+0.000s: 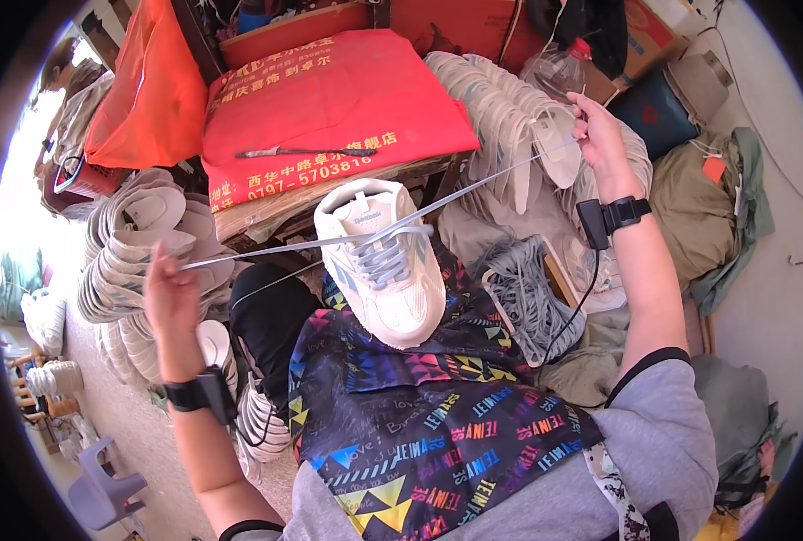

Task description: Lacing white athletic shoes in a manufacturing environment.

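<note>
A white sneaker (pixel 392 311) with grey-blue trim rests on my lap, toe toward me, against the edge of a low bench. Its grey shoelace (pixel 474 187) is threaded through the eyelets, and both long ends are pulled out taut to the sides. My left hand (pixel 173 293) pinches one lace end at the left. Raised at the upper right, my right hand (pixel 597 135) pinches the other end. The two ends cross or meet over the shoe's tongue; a knot there cannot be made out. A patterned dark apron (pixel 456 424) covers my lap.
Ahead stands a bench with a red cloth (pixel 329 108), a thin dark tool (pixel 307 152) lying on it. Stacked shoe uppers (pixel 136 261) flank it on the left, with more uppers (pixel 483 117) on the right. A tray of grey laces (pixel 537 302) sits near my right side.
</note>
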`<state>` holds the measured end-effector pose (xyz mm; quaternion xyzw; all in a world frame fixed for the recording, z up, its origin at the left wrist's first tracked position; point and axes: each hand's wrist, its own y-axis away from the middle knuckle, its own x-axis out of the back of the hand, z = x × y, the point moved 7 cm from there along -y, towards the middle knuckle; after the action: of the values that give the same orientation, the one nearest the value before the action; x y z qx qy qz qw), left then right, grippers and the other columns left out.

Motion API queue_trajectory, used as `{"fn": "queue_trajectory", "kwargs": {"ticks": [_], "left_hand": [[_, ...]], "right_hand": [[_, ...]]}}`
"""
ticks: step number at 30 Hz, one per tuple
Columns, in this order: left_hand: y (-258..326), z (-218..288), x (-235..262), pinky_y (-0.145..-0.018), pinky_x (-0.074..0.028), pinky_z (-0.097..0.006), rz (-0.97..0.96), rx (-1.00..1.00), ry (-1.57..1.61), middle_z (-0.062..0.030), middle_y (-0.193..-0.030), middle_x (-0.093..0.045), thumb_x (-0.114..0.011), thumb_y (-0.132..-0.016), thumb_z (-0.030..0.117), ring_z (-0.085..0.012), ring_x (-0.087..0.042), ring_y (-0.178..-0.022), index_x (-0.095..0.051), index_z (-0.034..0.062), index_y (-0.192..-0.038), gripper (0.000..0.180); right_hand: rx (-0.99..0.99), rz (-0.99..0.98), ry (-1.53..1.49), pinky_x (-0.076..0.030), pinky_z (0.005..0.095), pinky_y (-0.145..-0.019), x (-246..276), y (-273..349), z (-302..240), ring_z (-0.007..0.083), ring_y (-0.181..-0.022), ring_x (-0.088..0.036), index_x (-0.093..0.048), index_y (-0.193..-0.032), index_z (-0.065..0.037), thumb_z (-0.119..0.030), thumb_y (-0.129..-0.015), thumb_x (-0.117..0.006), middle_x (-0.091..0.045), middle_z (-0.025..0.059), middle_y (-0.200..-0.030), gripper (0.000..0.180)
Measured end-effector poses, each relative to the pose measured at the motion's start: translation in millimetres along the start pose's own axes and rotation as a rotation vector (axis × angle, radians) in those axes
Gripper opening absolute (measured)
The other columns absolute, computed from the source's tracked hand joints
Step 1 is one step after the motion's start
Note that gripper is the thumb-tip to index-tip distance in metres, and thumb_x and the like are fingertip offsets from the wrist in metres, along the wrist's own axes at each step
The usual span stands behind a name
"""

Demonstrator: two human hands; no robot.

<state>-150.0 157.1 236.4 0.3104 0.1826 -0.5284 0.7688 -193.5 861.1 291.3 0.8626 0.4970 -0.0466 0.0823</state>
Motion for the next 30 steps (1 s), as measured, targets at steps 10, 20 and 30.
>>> {"fn": "queue_trajectory", "kwargs": {"ticks": [10,20,30], "left_hand": [[5.6,52.8,17.6,-0.066,-0.044,-0.022,0.114,-0.318,-0.333,-0.0038,-0.084,-0.061,-0.049,-0.091,0.002,-0.0084,-0.053,-0.070,-0.049,0.0048,-0.132,0.041],[84.8,-109.3,-123.2,-0.081,-0.049,-0.024,-0.397,-0.101,-0.647,-0.0092,-0.100,-0.068,-0.053,-0.097,0.004,-0.0099,-0.060,-0.083,-0.047,-0.0039,-0.129,0.034],[91.5,-147.1,-121.2,-0.063,-0.041,-0.018,-0.435,0.047,-0.742,-0.0003,-0.084,-0.063,-0.056,-0.098,0.015,-0.0040,-0.049,-0.067,-0.060,0.0013,-0.103,0.015]], "right_hand": [[0.053,-0.286,0.405,-0.030,0.0169,-0.048,-85.8,69.7,29.8,0.0006,-0.057,-0.039,-0.067,-0.100,-0.009,-0.018,-0.094,-0.057,-0.051,-0.0068,-0.075,0.015],[0.178,-0.827,0.615,-0.047,0.0325,-0.062,-193.1,179.9,95.6,0.0169,-0.064,-0.057,-0.062,-0.089,-0.002,-0.024,-0.094,-0.053,-0.060,0.0093,-0.069,0.024],[0.215,-0.962,0.701,-0.047,0.0370,-0.062,-196.5,185.8,94.1,0.0254,-0.064,-0.060,-0.065,-0.074,-0.003,-0.027,-0.085,-0.054,-0.061,0.0123,-0.069,0.028]]}}
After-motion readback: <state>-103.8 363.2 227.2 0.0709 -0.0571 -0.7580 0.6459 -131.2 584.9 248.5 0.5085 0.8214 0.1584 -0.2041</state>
